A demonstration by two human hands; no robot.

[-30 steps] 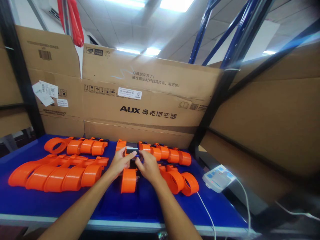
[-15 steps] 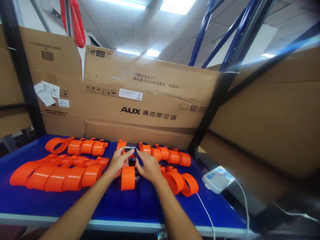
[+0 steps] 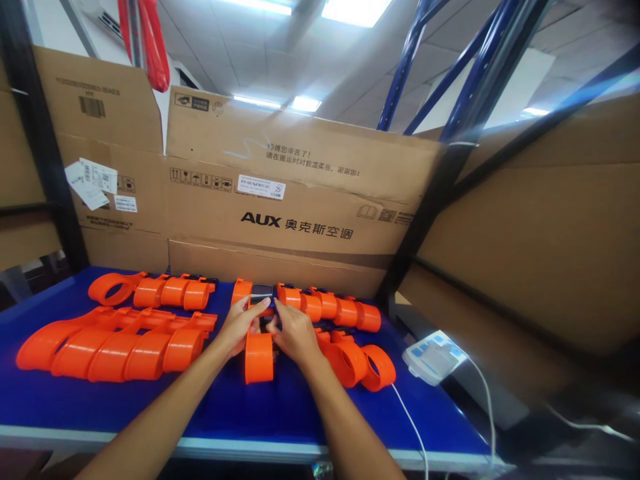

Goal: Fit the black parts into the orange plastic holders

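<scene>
Close together near the table's middle, both hands work at a small dark device with a rectangular screen [image 3: 262, 290]. My left hand [image 3: 239, 327] is closed around the device's left side, its thumb pressed across the lower edge. With bent fingers, my right hand [image 3: 297, 331] pinches at the right side; what exactly lies between its fingertips is hidden. Just below the hands is a wide orange plastic ring [image 3: 259, 360]; whether it is joined to the device cannot be seen. Another orange ring [image 3: 241, 291] shows behind my left hand.
Rows of orange rings stand at the left front [image 3: 117, 350], left back [image 3: 174, 292], right back [image 3: 345, 311] and right front [image 3: 379, 367] of the blue table [image 3: 240, 417]. A white power strip [image 3: 435, 357] with cables lies right. A cardboard sheet [image 3: 300, 200] walls the back.
My right fingers have curled in closer to the device's lower right side. The orange ring below the hands has shifted slightly right. My left hand keeps its hold.
</scene>
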